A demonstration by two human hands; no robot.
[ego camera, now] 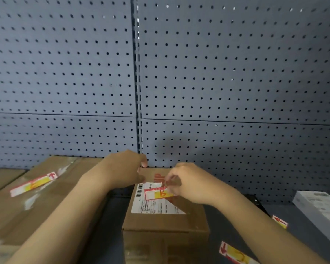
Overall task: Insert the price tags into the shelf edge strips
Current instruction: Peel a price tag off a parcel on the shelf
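A small cardboard box with a white shipping label stands on the shelf in front of me. On its top lies a red, white and yellow price tag. My right hand pinches the right end of this tag with its fingertips. My left hand rests on the box's far left corner, fingers curled over the edge. Three more such tags are in view: one on the big box at left, and two on the shelf at right. No shelf edge strip shows.
A large cardboard box fills the left side of the dark shelf. A white carton lies at the far right. Grey pegboard forms the back wall, with an upright slotted post in the middle.
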